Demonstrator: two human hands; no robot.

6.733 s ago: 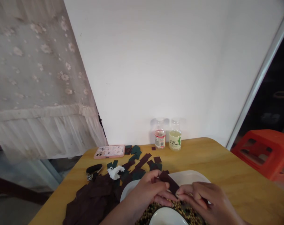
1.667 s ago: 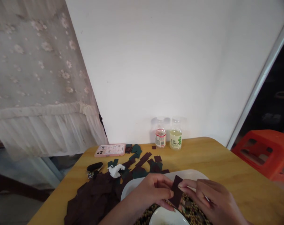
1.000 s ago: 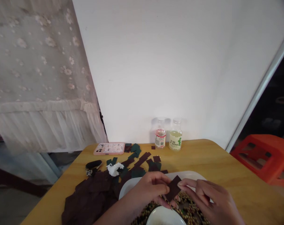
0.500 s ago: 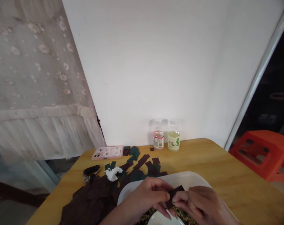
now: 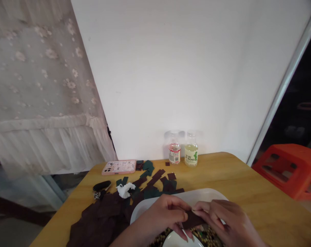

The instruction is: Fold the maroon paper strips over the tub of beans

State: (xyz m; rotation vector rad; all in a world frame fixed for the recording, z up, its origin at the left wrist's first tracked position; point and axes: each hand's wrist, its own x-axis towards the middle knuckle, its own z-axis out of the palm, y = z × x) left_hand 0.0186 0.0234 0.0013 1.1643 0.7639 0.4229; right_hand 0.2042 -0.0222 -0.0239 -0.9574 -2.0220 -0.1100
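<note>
We record: left hand (image 5: 168, 211), right hand (image 5: 223, 216), both grips pinching one flat dark-brown oblong piece (image 5: 194, 221) above white round-cornered tray (image 5: 209, 195).

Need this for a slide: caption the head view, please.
Left hand and right hand hold a brown piece over a tray, a phone lying beyond.

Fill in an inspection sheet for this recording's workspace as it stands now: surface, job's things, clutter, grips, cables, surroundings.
Surface: wooden table.
Job's things: brown piece held above the tray; beads or grains and a white bowl, partly out of frame; brown pile to the left.
Clutter: phone, crumpled white thing, two bottles.
Grips: left and right both pinch the brown piece.
Cables: nothing seen.
Surroundings: wall, curtain, red stool.
</note>
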